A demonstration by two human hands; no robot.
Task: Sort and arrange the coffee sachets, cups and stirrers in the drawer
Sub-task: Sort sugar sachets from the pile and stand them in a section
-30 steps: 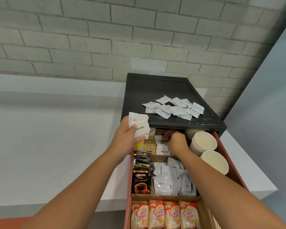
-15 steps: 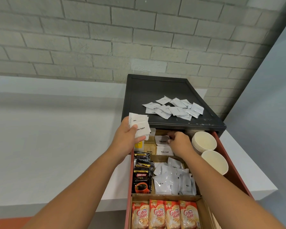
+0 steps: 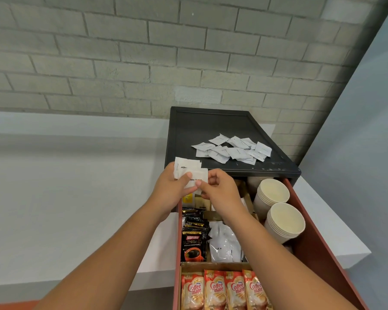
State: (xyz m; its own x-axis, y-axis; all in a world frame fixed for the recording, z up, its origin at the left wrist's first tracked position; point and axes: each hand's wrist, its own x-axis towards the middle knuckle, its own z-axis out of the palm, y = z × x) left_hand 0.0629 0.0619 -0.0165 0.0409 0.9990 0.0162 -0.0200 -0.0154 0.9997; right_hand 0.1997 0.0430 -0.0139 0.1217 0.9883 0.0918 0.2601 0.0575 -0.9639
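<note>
- We record a grey brick wall (image 3: 166, 52) across the whole background.
- A white counter (image 3: 65, 198) runs below it, to the left of and behind the unit.
- The red drawer (image 3: 311, 231) stands pulled out towards the viewer, divided into compartments by cardboard partitions.
- The black top of the unit (image 3: 211, 126) lies flat above the drawer's rear end.
- The left hand (image 3: 170, 191) is over the drawer's rear left corner. Its fingers are curled behind a small stack of white sugar sachets (image 3: 187, 167) and its thumb is pressed on the front one, so the stack is clamped.
- The right hand (image 3: 220, 193) is just beside the left. Its fingers are curled, and thumb and forefinger meet on the lower right edge of the same stack.
- Two stacks of paper cups (image 3: 285, 222) stand tilted along the drawer's right side, one behind the other and touching.
- Four Coffee mate sachets (image 3: 224, 289) stand side by side in the nearest compartment.
- Kopiko sachets (image 3: 194, 240) are filed upright in the middle left compartment.
- White sachets (image 3: 224, 245) lie loosely heaped in the compartment to their right, partly hidden by the right forearm.
- A loose pile of small white sachets (image 3: 233, 148) lies overlapping on the black top, towards its front right.
- Yellow and brown sachets (image 3: 187, 199) show in the rear compartment under the hands; we cannot read their labels.
</note>
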